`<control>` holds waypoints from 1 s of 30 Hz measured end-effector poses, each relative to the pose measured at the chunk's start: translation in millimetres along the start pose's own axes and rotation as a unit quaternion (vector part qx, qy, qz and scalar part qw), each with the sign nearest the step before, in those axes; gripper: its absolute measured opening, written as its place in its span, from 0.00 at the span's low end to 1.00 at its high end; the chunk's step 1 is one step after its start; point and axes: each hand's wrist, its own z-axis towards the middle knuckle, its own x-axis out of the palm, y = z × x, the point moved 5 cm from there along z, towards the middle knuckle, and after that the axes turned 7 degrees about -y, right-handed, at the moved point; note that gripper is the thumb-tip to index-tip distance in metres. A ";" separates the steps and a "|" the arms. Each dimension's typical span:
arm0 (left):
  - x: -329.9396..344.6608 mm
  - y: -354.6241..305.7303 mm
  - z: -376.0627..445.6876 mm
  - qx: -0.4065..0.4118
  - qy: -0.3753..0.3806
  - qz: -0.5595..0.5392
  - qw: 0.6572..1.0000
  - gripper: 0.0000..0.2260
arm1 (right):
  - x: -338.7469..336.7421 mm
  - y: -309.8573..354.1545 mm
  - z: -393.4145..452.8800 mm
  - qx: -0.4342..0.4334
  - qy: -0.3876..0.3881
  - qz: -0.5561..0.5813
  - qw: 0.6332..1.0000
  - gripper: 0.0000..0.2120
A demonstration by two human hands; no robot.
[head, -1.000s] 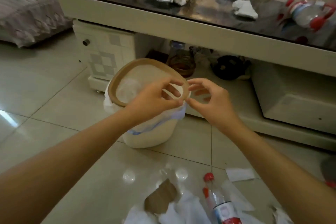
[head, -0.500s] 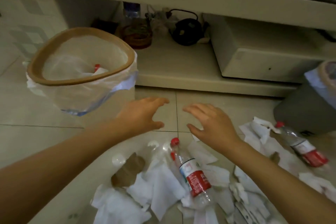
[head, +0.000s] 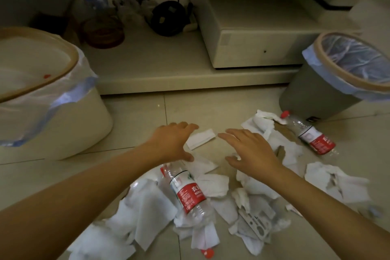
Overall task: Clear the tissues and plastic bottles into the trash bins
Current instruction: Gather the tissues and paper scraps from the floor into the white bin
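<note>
Bare tile gap mid-frame between both spread, empty hands

Left hand point(head: 171, 143) and right hand point(head: 251, 150) hover over crumpled white tissues point(head: 145, 207); clear red-labelled plastic bottle point(head: 187, 192) lies lower centre.

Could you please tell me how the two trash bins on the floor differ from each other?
The cream bin stands at the left, while the grey bin stands at the right beside a bottle. The cream bin looks wider and nearer; the grey bin looks narrower. Something small and red shows inside the cream bin; the grey bin shows only its crinkled liner. Both have a tan rim ring and a plastic liner folded over it.
</note>
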 end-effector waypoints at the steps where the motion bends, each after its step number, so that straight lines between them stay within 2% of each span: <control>1: 5.0 -4.8 5.4 -0.002 0.004 -0.002 1.000 0.39 | 2.5 -8.7 -2.7 0.007 0.007 0.000 1.000 0.30; 8: 44.5 -45.3 46.0 -0.006 0.032 -0.014 0.999 0.40 | 25.9 -55.8 -21.8 0.048 -0.036 0.015 0.998 0.30; 15: 79.7 -99.1 100.5 0.005 0.061 -0.042 0.997 0.43 | 40.3 -124.0 -40.5 0.135 -0.041 0.031 0.990 0.33; 21: 106.3 -125.3 146.9 0.014 0.088 -0.041 0.995 0.44 | 47.7 -191.2 -48.8 0.201 -0.015 0.033 0.979 0.41; 26: 126.9 -145.6 175.3 0.019 0.118 -0.028 0.993 0.46 | 63.5 -211.3 -50.0 0.227 0.044 0.050 0.972 0.45; 28: 136.6 -153.4 174.8 0.037 0.112 0.020 0.993 0.41 | 69.0 -215.3 -51.5 0.246 0.083 0.079 0.962 0.46; 30: 139.4 -158.6 171.1 0.074 0.068 0.075 0.992 0.26 | 72.9 -214.7 -53.9 0.253 0.122 0.094 0.955 0.47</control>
